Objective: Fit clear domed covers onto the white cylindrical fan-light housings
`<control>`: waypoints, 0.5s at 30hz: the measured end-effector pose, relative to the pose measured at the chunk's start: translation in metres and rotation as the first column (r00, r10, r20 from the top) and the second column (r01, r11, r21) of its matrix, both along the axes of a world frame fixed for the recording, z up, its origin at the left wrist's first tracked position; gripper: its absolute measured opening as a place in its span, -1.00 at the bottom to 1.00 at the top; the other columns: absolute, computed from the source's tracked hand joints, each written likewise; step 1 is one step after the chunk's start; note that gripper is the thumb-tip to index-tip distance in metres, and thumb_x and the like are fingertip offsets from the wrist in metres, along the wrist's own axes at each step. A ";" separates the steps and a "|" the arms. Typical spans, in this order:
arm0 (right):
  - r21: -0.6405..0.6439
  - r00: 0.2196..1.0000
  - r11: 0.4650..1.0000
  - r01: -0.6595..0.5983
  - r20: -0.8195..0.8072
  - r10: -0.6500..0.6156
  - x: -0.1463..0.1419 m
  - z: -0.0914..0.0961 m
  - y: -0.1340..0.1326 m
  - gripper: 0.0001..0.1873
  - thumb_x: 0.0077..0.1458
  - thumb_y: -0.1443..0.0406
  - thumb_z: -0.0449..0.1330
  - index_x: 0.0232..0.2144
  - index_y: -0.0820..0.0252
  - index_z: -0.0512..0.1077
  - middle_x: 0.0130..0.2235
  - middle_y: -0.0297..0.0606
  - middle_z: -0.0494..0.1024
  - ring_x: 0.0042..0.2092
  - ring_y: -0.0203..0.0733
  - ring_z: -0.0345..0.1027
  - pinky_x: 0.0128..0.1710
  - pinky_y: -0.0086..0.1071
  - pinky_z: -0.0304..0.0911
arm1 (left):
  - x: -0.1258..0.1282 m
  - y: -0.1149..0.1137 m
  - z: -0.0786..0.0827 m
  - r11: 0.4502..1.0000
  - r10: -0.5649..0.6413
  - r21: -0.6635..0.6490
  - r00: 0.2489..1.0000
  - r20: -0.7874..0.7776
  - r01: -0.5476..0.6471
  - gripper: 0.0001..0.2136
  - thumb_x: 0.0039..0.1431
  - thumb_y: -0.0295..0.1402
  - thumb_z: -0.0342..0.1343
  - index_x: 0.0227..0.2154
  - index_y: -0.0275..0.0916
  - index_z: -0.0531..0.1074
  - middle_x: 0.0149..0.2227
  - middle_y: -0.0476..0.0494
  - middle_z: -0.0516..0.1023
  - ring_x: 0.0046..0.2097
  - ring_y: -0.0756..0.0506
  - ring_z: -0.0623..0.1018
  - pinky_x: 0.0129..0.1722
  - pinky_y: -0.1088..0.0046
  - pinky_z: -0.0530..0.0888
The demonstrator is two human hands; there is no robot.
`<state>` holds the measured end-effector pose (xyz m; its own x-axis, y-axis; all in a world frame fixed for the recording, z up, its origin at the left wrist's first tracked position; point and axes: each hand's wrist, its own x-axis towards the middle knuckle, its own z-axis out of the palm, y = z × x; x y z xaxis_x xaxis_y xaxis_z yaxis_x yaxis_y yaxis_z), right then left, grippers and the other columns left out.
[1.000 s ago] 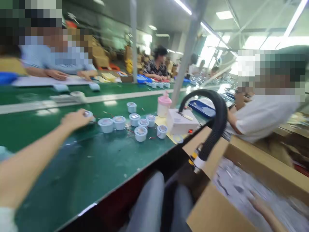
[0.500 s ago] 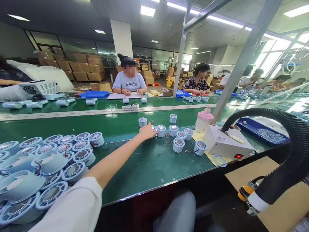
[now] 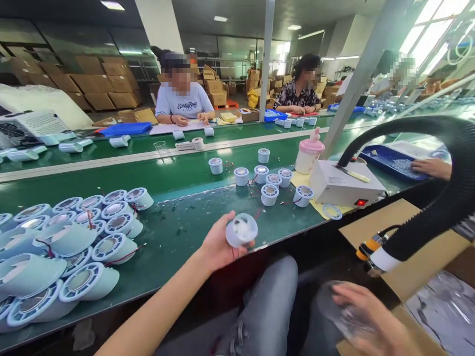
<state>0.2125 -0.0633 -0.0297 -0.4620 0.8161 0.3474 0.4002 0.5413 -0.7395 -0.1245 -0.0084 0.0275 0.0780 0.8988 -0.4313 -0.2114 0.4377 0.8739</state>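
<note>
Near the table's front edge, my left hand (image 3: 216,245) is closed around a light-blue round plastic housing (image 3: 241,232). Its hollow side tilts towards me, with something white inside and a thin red wire below. At lower right, above my knee and blurred by motion, my right hand (image 3: 367,309) grips a clear plastic piece, cup-like in outline (image 3: 328,300). A loose group of similar housings with metal discs and red wires (image 3: 269,194) stands beyond my left hand. Many more housings (image 3: 117,225) crowd the table on the left, some stacked.
A white box with a lit red switch (image 3: 347,185) and a pink-topped bottle (image 3: 309,153) stand at right. A black hose (image 3: 430,217) arches in front. Another person's hand (image 3: 434,167) reaches into a blue tray (image 3: 388,165). Below, a carton holds clear plastic pieces (image 3: 445,306).
My left hand has picked a housing from the group and drawn it back towards me. My right hand has come into view with the clear plastic piece. The view has tilted downward.
</note>
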 end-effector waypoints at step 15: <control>-0.362 0.978 0.929 -0.078 0.154 0.142 -0.064 0.024 0.006 -0.91 0.16 0.27 0.19 -0.39 0.13 0.47 0.12 -0.12 0.33 0.13 0.02 0.30 0.05 -0.16 0.31 | 0.044 -0.047 -0.015 0.746 -0.319 0.270 0.682 -0.658 0.609 -0.66 0.00 -0.18 0.32 -0.17 -0.18 0.50 -0.18 -0.10 0.46 -0.16 -0.11 0.45 -0.13 0.38 0.39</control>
<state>0.1481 -0.0568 -0.0056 -0.5827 0.8113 -0.0475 0.4929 0.3064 -0.8143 -0.0805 -0.0555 0.0126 0.4261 0.8977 -0.1118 0.4762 -0.1175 0.8714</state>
